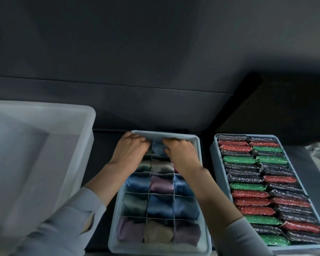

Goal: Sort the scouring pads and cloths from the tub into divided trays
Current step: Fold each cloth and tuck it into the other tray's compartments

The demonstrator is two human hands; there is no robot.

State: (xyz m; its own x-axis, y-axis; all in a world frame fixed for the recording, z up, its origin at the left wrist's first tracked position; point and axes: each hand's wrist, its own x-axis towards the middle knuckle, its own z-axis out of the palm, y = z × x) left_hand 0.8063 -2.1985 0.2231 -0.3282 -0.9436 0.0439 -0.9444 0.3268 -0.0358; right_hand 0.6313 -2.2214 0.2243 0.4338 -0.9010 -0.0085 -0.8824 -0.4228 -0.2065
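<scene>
Head view: both hands in cloth tray point(198, 145), far row.
Left hand point(131, 148): curled, contents hidden.
Right hand point(179, 152): curled, contents hidden.
Advice: tuck blue cloth point(158, 149) flat below dividers.

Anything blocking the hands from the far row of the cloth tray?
Nothing visible. Left hand and right hand are already in the far row of the cloth tray, either side of a blue cloth.

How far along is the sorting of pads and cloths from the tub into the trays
Nearly finished, it seems. The tub looks empty. The right tray is packed with scouring pads. The divided tray holds folded cloths in its visible cells. The left hand and right hand work in its far row, so only that tucking seems left.
</scene>
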